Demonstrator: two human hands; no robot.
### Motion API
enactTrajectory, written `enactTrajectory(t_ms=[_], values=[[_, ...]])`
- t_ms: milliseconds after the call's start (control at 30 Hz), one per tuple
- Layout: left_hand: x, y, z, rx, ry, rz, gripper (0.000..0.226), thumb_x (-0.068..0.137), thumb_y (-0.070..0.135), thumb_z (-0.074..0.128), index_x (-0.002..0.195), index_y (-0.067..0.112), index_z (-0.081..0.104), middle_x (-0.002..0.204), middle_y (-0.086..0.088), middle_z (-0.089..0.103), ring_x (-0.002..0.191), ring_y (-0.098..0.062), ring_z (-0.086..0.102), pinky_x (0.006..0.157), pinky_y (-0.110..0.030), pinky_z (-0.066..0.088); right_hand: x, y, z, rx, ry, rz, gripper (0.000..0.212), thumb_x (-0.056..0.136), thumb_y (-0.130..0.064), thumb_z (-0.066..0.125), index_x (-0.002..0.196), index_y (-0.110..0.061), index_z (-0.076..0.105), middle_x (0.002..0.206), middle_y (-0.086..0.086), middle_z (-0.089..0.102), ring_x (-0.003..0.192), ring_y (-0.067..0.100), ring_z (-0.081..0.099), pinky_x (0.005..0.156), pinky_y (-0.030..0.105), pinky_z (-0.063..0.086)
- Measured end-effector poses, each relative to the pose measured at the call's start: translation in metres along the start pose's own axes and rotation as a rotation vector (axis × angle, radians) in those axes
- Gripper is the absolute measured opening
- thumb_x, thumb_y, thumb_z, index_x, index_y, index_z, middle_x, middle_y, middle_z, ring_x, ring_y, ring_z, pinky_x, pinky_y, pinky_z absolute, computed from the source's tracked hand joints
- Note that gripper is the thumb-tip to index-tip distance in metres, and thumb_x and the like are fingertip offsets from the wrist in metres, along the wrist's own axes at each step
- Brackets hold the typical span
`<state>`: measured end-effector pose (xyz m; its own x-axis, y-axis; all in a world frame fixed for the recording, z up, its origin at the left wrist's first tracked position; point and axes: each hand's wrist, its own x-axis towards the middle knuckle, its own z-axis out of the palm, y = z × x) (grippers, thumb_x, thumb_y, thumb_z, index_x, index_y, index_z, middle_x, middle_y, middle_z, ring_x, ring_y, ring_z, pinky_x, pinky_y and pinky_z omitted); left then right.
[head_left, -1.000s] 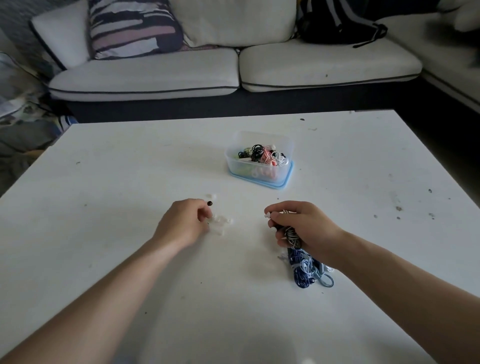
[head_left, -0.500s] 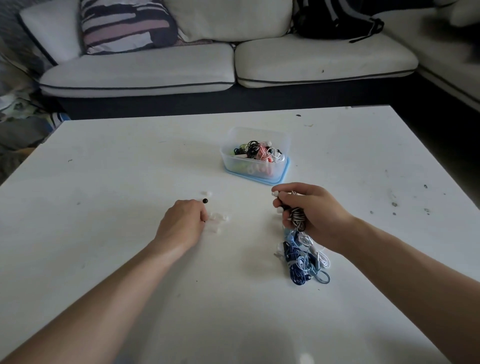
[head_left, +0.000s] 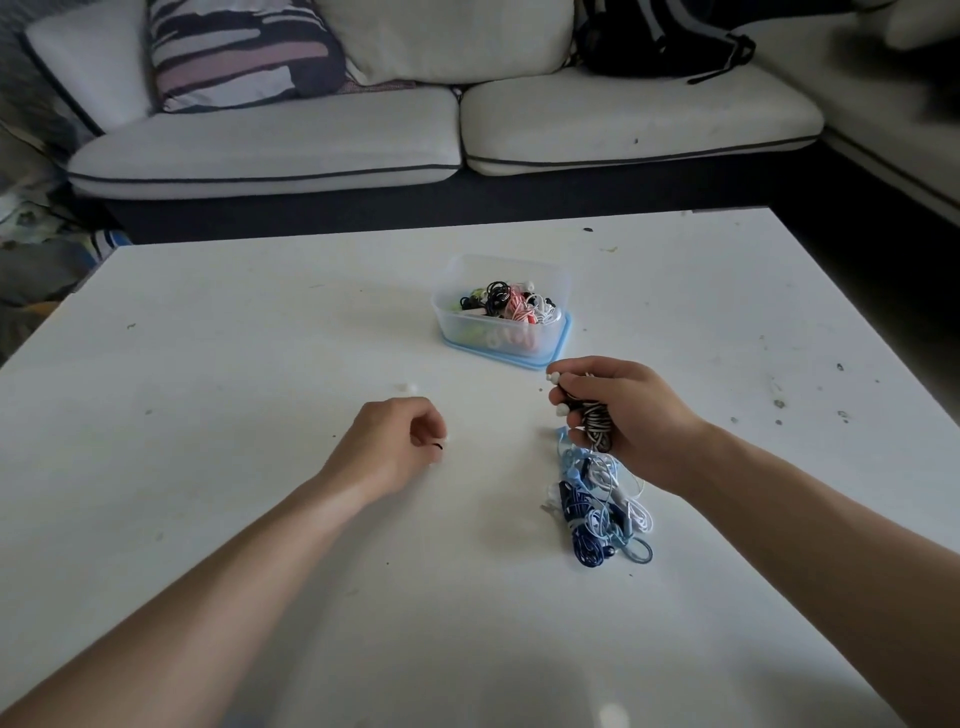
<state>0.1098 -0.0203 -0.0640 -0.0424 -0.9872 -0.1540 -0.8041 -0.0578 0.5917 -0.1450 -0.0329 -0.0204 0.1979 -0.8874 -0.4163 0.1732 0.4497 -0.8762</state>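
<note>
My right hand (head_left: 631, 415) grips a coiled black-and-white striped earphone cable (head_left: 596, 423), held just above the table, with two white earbuds (head_left: 554, 378) sticking out past my fingers. Under that hand lies a tangled pile of blue and white earphone cables (head_left: 597, 514). My left hand (head_left: 387, 449) rests on the white table (head_left: 234, 364) with curled fingers, pinching a small black band (head_left: 439, 446) at the fingertips. A clear plastic container (head_left: 457, 322) on a blue lid stands beyond both hands and holds several bundled earphones.
A small white bit (head_left: 408, 387) lies on the table just beyond my left hand. A white sofa (head_left: 270, 150) with a striped cushion (head_left: 234, 52) and a black backpack (head_left: 654, 36) runs behind the table's far edge.
My right hand has lifted the striped bundle away from the blue pile, toward the container, uncovering more of the pile. The small black item that lay by my left fingertips is now pinched in them.
</note>
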Motion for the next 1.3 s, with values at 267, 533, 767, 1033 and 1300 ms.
enactTrajectory(t_ms=[267,533,767,1033,1300], values=[[-0.006,-0.004,0.007,0.11,-0.065,0.038,0.024,0.077,0.008,0.07,0.085,0.03,0.069,0.083,0.012,0.067,0.077,-0.003,0.064,0.073,-0.023,0.051,0.0,0.002,0.001,-0.02,0.005,0.012,0.011,0.095,-0.003,0.061,0.1,-0.003,0.07,0.076,0.011,0.063,0.056,0.016,0.052,0.054,0.028,0.041],[-0.009,-0.008,0.003,0.084,-0.052,0.015,0.032,0.079,-0.003,0.061,0.088,0.027,0.068,0.083,0.011,0.067,0.073,-0.002,0.061,0.066,-0.01,0.044,-0.001,0.003,0.001,-0.033,-0.004,0.016,0.011,0.095,-0.001,0.06,0.102,-0.001,0.069,0.076,0.01,0.063,0.056,0.017,0.052,0.051,0.025,0.043],[-0.019,0.015,-0.009,-0.063,0.065,0.008,0.025,0.08,0.008,0.069,0.083,0.032,0.066,0.077,0.012,0.068,0.067,-0.002,0.064,0.066,-0.021,0.053,-0.007,0.004,0.007,-0.075,-0.056,0.011,0.011,0.094,-0.002,0.063,0.101,-0.001,0.071,0.077,0.012,0.067,0.054,0.016,0.054,0.054,0.025,0.047],[-0.047,0.074,-0.018,-0.599,0.084,0.028,0.023,0.076,0.0,0.077,0.087,0.02,0.072,0.084,0.002,0.073,0.07,-0.014,0.072,0.064,-0.024,0.052,-0.025,0.008,0.028,-0.184,-0.217,-0.149,0.01,0.089,-0.006,0.069,0.098,-0.001,0.069,0.087,0.021,0.073,0.066,0.025,0.058,0.067,0.036,0.047],[-0.049,0.081,-0.021,-0.793,0.066,-0.048,0.016,0.076,0.004,0.08,0.088,0.013,0.075,0.081,-0.003,0.076,0.072,-0.008,0.07,0.062,-0.015,0.049,-0.03,0.005,0.031,-0.246,-0.159,-0.204,0.006,0.091,-0.006,0.069,0.096,-0.004,0.07,0.083,0.018,0.073,0.064,0.023,0.058,0.071,0.042,0.042]])
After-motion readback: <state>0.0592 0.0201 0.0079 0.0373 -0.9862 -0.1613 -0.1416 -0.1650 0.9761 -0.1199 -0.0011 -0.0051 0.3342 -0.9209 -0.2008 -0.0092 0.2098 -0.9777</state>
